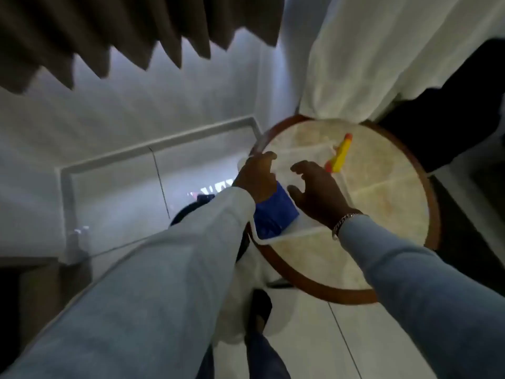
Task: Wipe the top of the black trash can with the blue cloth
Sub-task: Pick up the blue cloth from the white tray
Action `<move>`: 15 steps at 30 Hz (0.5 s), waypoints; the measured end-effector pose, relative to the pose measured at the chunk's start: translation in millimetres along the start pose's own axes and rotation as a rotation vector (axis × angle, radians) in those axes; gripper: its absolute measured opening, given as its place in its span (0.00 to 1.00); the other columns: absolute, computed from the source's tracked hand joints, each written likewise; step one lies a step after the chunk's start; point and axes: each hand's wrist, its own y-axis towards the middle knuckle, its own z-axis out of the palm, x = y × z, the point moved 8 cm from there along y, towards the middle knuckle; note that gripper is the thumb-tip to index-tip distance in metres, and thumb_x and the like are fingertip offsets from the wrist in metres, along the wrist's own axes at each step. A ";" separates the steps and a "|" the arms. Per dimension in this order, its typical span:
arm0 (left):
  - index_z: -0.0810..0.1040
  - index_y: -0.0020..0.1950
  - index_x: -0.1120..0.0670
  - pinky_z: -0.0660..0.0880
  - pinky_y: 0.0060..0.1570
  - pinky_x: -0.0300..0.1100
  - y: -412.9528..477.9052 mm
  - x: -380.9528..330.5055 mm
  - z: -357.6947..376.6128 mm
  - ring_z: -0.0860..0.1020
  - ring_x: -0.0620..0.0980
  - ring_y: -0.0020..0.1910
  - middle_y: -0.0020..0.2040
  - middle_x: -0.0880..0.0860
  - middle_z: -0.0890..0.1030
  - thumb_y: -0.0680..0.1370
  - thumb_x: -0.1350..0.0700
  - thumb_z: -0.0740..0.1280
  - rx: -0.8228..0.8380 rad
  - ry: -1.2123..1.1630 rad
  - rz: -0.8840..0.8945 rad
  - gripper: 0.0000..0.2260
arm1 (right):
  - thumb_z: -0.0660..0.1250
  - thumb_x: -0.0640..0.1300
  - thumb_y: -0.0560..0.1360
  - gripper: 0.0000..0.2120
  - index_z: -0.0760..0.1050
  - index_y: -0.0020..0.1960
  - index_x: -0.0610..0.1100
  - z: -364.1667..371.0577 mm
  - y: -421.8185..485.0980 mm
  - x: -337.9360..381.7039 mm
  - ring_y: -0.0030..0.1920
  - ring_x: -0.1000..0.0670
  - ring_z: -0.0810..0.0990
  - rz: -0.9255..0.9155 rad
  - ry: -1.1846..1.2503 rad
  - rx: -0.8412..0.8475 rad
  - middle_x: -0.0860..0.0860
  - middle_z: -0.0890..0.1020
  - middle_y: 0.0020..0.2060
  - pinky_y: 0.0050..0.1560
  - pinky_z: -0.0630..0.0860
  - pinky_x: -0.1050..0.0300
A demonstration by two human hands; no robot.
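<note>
The blue cloth [273, 217] lies crumpled in a clear plastic container [289, 233] with a pale rim, at the left edge of a round table [382, 214]. My left hand [257, 177] curls its fingers over the container's far-left rim, just above the cloth. Beside it, my right hand [314, 192] hovers over the container with its fingers spread and holds nothing. Only a dark curved rim of the black trash can [181, 213] shows, low on the floor to the table's left, mostly hidden by my left sleeve.
A yellow and orange object [340, 154] lies on the table's marble top, just beyond my right hand. White fabric [382, 50] hangs behind the table. A white wall with a skirting board runs along the left, and brown curtains [109, 36] hang above it. My feet stand on pale floor tiles.
</note>
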 end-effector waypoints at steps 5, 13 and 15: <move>0.70 0.60 0.65 0.75 0.56 0.53 32.1 51.7 75.9 0.75 0.64 0.60 0.61 0.66 0.74 0.73 0.62 0.65 0.218 0.271 -0.113 0.17 | 0.70 0.43 0.72 0.21 0.69 0.63 0.43 73.2 9.4 -65.9 0.59 0.43 0.75 0.179 0.030 0.077 0.43 0.76 0.61 0.55 0.73 0.52; 0.66 0.67 0.59 0.70 0.62 0.58 71.8 75.2 110.1 0.70 0.64 0.65 0.65 0.63 0.70 0.73 0.60 0.66 0.181 0.497 -0.121 0.23 | 0.73 0.43 0.68 0.20 0.72 0.56 0.38 125.8 21.3 -102.0 0.49 0.40 0.79 0.341 0.097 0.058 0.39 0.81 0.50 0.44 0.72 0.54; 0.71 0.57 0.62 0.74 0.57 0.54 72.6 77.1 108.3 0.76 0.63 0.58 0.57 0.63 0.77 0.72 0.61 0.66 0.158 0.359 -0.144 0.14 | 0.73 0.42 0.67 0.19 0.74 0.56 0.38 124.6 21.9 -103.5 0.48 0.41 0.80 0.407 0.161 0.029 0.40 0.82 0.48 0.45 0.74 0.54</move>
